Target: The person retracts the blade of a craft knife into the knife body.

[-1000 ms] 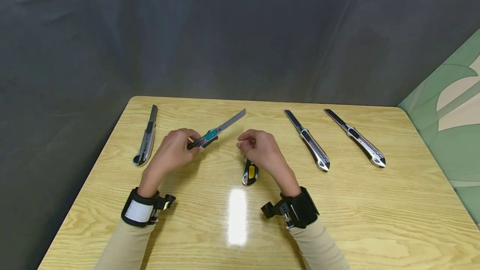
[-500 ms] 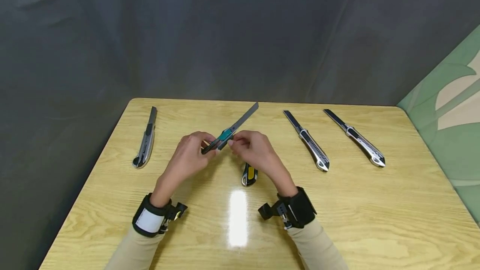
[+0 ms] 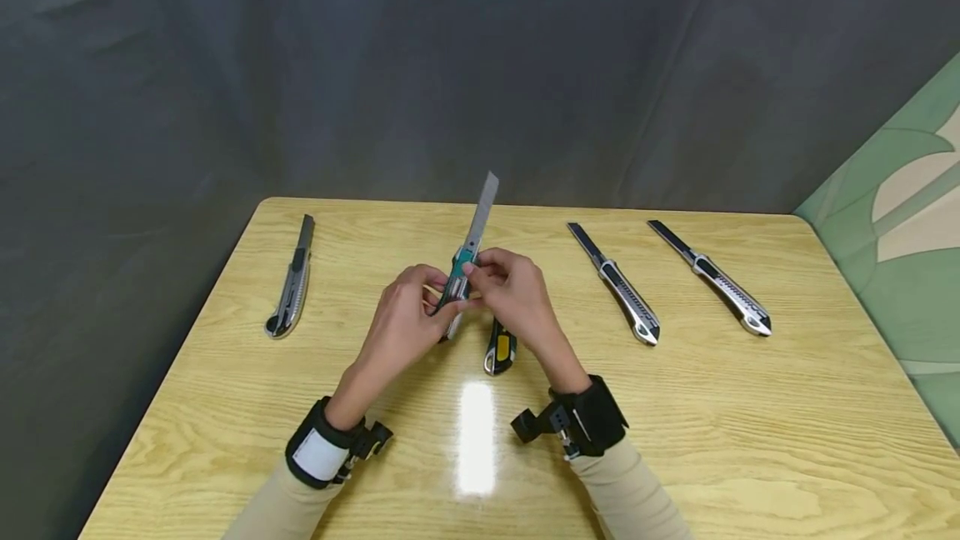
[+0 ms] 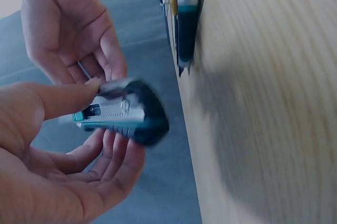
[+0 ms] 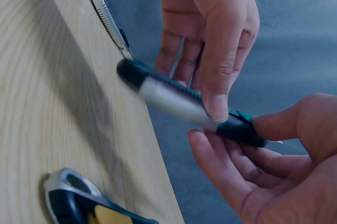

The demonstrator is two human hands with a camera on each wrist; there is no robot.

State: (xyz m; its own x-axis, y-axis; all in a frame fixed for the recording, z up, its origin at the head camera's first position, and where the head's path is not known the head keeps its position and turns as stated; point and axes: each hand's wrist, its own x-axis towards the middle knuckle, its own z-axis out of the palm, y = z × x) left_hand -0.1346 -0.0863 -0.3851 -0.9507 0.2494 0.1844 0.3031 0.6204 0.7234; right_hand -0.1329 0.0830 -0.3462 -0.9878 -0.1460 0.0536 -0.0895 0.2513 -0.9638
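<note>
Both hands hold one teal-and-black utility knife (image 3: 462, 263) above the wooden table, its long snap-off blade (image 3: 482, 211) extended and pointing away. My left hand (image 3: 401, 311) grips the rear of the handle between thumb and fingers. My right hand (image 3: 517, 294) pinches the handle near the teal front part, with the thumb on top. In the right wrist view the knife body (image 5: 174, 100) is partly blurred, and both thumbs press on it. Beneath the right hand lies a black cutter with a yellow patch (image 3: 501, 348); its front end is hidden by that hand.
A silver-and-black utility knife (image 3: 290, 290) lies at the table's left. Two similar knives, one nearer (image 3: 628, 298) and one farther right (image 3: 727, 290), lie with blades extended. A dark curtain (image 3: 450, 65) hangs behind the table (image 3: 712, 440).
My left hand has moved right with the knife and turned its blade more upright. My right hand, holding nothing a second ago, now pinches the knife too. The knives on the table stay put.
</note>
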